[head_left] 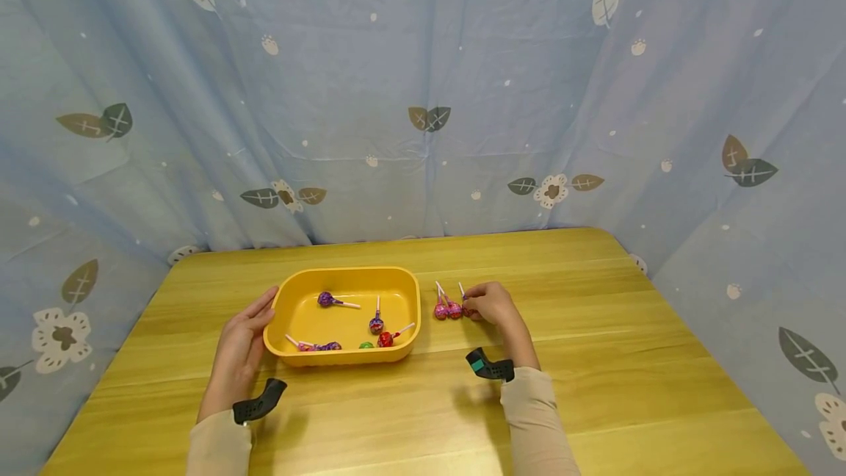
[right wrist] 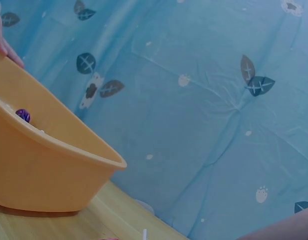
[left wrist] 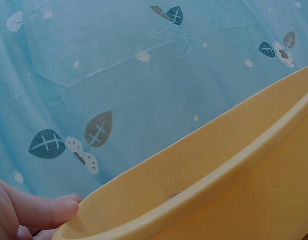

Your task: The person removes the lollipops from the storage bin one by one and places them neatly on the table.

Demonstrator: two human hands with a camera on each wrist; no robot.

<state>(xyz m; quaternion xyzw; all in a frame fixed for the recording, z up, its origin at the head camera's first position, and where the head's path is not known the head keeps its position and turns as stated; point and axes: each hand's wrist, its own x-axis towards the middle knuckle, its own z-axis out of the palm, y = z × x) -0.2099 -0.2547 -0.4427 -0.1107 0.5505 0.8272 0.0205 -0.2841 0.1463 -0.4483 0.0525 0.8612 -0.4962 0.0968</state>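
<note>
Head cam, L grip [head_left: 238,344] clasping rounded plastic tub [head_left: 344,359], R grip [head_left: 492,305] pinching lollipop [head_left: 462,289]

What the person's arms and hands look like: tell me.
The left hand and right hand are ungloved. Cream sleeves end near the wrists. Each wrist bears a curved black device; a green patch marks the right one.
</note>
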